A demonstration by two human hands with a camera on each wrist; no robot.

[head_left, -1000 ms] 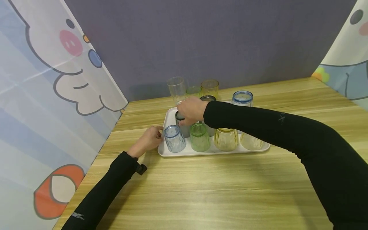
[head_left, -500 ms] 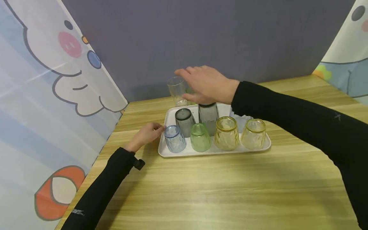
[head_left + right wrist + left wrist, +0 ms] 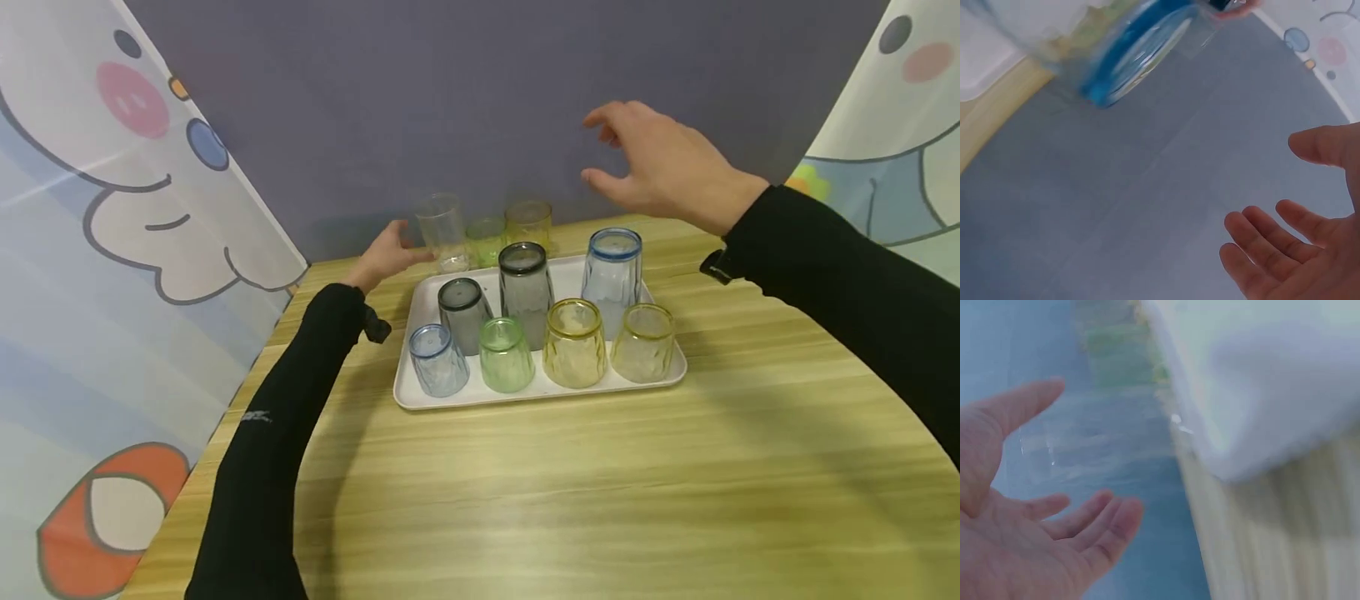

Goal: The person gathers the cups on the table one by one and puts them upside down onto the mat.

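My left hand (image 3: 386,254) reaches past the tray's back left corner, fingers parted, right beside a tall clear glass (image 3: 444,232). In the left wrist view that glass (image 3: 1100,434) looks blurred in front of the spread thumb and fingers. Raised in the air at the back right, my right hand (image 3: 667,167) holds nothing, thumb and fingers apart. Nearest to it is a tall blue-rimmed glass (image 3: 612,279), upside down on the white tray (image 3: 423,304). Beside that glass stand a tall grey glass (image 3: 527,296) and a shorter grey glass (image 3: 465,321), also inverted.
Along the tray's front are inverted glasses: short blue (image 3: 439,367), green (image 3: 507,362), yellow (image 3: 574,350) and pale yellow (image 3: 643,350). Behind the tray, a green glass (image 3: 487,242) and an amber glass (image 3: 529,223) stand near the grey back panel (image 3: 480,100).
My right hand has risen from the grey glasses and swung right, away from the tray. My left hand has left the tray's left edge and moved back to the tall clear glass.
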